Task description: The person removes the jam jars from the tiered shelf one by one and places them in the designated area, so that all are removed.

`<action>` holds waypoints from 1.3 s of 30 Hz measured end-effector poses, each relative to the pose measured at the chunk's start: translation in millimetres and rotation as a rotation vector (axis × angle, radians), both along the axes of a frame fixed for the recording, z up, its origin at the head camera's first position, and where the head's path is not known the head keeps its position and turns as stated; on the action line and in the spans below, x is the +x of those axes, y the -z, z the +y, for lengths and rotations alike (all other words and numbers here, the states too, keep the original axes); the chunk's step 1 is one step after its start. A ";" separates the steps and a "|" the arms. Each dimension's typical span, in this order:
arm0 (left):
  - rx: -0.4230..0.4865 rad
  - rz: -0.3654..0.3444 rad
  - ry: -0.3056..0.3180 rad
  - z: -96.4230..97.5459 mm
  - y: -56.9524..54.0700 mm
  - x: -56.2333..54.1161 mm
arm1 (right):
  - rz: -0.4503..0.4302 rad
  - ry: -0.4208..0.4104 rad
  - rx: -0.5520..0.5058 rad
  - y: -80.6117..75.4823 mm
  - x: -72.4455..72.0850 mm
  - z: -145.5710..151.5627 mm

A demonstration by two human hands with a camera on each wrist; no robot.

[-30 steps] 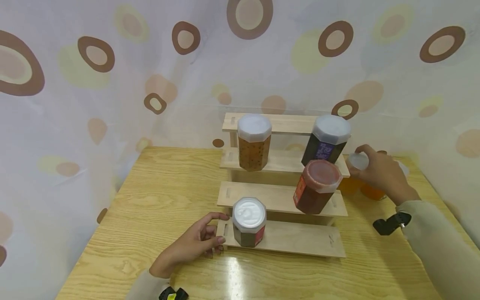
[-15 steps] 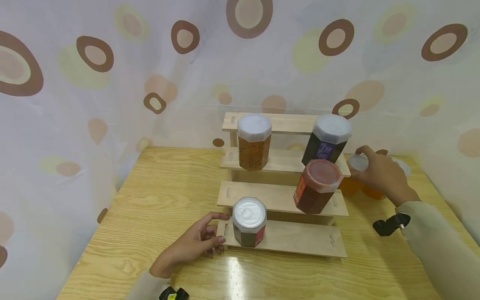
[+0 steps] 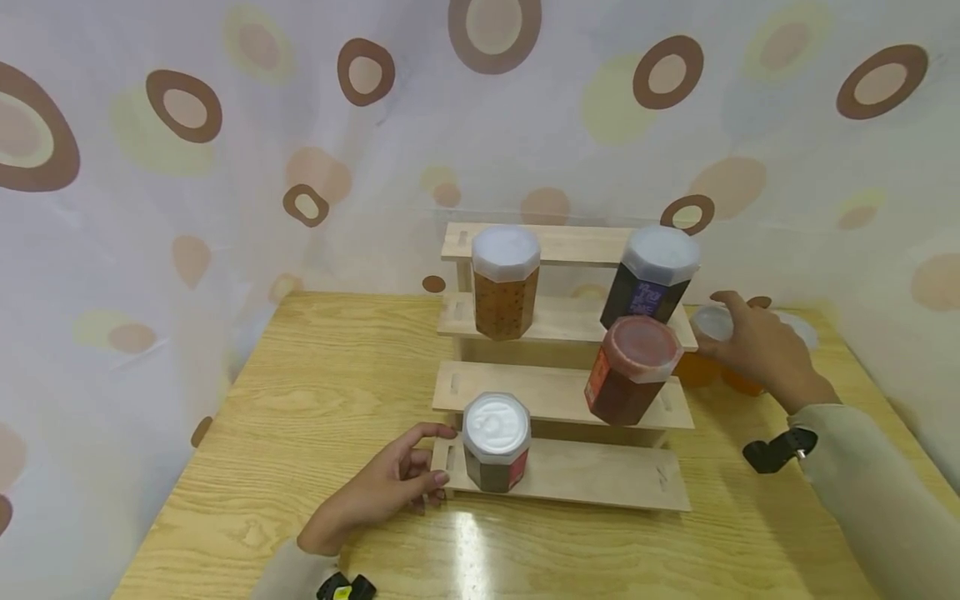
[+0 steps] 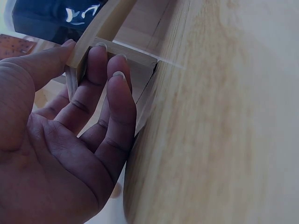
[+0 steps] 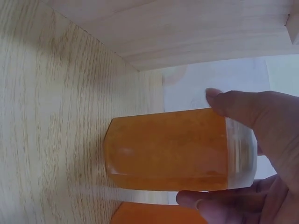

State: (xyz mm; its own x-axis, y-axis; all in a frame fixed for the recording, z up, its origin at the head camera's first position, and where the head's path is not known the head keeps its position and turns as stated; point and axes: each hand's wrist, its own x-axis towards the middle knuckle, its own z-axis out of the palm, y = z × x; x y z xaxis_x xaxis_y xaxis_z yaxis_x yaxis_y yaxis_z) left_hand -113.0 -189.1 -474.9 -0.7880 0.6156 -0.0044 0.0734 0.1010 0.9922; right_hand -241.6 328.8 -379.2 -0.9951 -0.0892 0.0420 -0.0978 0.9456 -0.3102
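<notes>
My left hand [image 3: 382, 483] grips the left end of the lowest board of a stepped wooden rack [image 3: 600, 475]. In the left wrist view the thumb lies on top of that board and the fingers curl beneath it. To the right of the rack, my right hand [image 3: 768, 346] holds an orange jar [image 5: 170, 151] around its pale lid [image 5: 240, 154]. The right wrist view shows this jar upright, its base at the tabletop, with thumb and fingers on opposite sides. A second orange jar [image 5: 154, 213] stands close beside it, partly hidden by the hand.
On the rack stand a dark jar with a white lid [image 3: 497, 437], a seeded amber jar [image 3: 506, 283], a purple-labelled dark jar [image 3: 648, 275] and a red-brown jar [image 3: 632, 371]. A patterned sheet [image 3: 420, 142] hangs behind the wood-grain table [image 3: 315, 392].
</notes>
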 end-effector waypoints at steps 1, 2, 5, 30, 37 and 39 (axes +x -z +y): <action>0.001 -0.001 0.000 -0.1 -0.1 0.2 | -0.003 0.003 -0.003 -0.3 0.3 -0.2; 0.002 0.000 0.002 -0.1 -0.3 0.3 | -0.003 0.005 -0.003 -0.7 0.8 -0.1; 0.000 0.004 0.004 0.1 -1.2 0.7 | 0.004 0.008 0.003 -4.6 3.2 -0.3; 0.015 -0.007 -0.005 1.0 -2.0 -0.7 | 0.506 -0.084 -0.349 -74.2 30.3 -43.5; 0.016 -0.006 -0.007 0.9 -1.1 -0.4 | 0.661 -0.176 -0.369 -82.9 36.9 -59.6; 0.016 -0.012 -0.008 1.0 -0.7 -0.3 | 0.684 -0.205 -0.378 -82.6 38.0 -62.7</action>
